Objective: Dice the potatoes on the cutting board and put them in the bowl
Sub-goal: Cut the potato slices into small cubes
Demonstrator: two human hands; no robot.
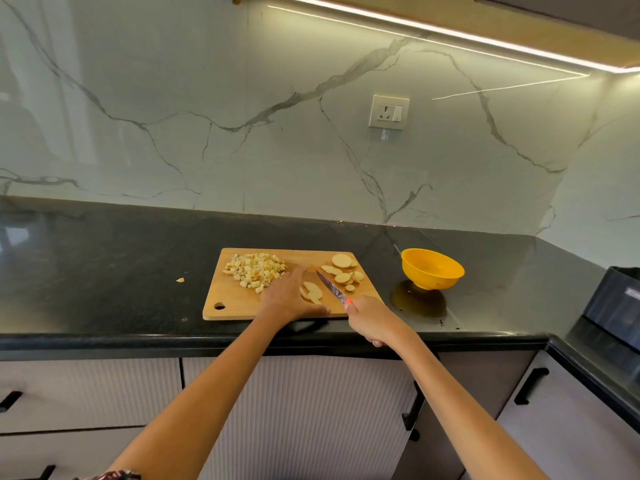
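On board [239, 299]: one knife [331, 287]

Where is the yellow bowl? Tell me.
In the head view, the yellow bowl stands on the black counter, just right of the cutting board.

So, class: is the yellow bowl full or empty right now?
Empty: the yellow bowl shows bare inside; the diced potato lies on the cutting board.

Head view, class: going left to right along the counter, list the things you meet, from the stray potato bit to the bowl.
Stray potato piece → pile of diced potato → left hand → knife → potato slices → yellow bowl.
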